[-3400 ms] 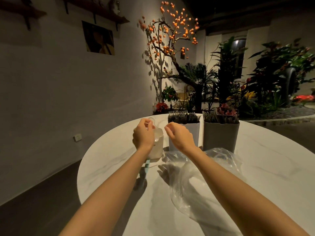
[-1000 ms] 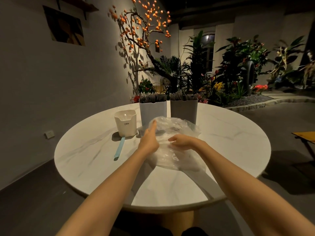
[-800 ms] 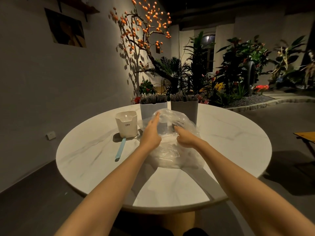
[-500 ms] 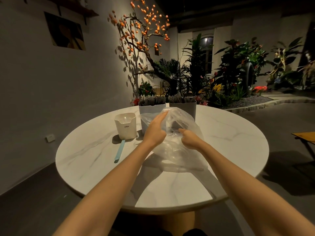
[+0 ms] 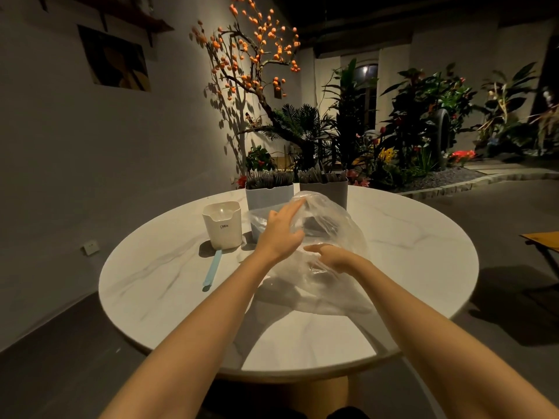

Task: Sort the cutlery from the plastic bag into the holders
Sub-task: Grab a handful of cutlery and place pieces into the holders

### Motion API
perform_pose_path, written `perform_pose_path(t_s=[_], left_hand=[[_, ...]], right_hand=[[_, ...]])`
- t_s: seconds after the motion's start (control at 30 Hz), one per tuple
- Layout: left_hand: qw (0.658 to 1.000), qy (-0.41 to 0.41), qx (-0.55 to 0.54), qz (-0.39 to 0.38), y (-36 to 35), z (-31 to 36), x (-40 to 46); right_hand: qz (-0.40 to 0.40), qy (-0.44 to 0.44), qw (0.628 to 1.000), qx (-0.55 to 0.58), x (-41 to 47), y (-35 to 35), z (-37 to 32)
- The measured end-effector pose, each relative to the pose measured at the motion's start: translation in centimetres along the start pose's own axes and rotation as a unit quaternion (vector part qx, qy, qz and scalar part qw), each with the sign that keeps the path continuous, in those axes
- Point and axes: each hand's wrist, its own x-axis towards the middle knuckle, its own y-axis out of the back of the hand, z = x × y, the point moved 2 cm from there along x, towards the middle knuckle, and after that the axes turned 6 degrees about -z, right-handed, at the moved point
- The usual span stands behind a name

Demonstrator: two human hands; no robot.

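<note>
While the clear plastic bag lay crumpled on the round marble table, just in front of the pale blue holder and the grey holder, the left hand lifted its upper edge with fingers nearly straight. The right hand reached into the bag's mouth, its fingers hidden by the plastic. Left of the bag stood a cream holder, a light blue utensil lying before it.

Dim grey-walled room, lit plants behind round marble table.
</note>
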Motion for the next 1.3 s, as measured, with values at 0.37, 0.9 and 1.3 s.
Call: perform_pose_path(t_s=[0.37, 0.9, 1.3], left_hand=[[0.965, 0.128, 0.16, -0.167, -1.8, -4.0, -1.1], [0.992, 0.073, 0.096, -0.031, -2.2, -0.4, -0.4], [0.998, 0.056, 0.013, -0.025, -3.6, -1.9, 0.4]], right_hand=[[0.153, 0.01, 0.987, -0.041, -0.2, 1.9, 0.8], [0.117, -0.133, 0.984, -0.027, -0.7, 1.6, 3.5], [0.158, -0.07, 0.985, -0.009, 2.3, 1.4, 4.7]])
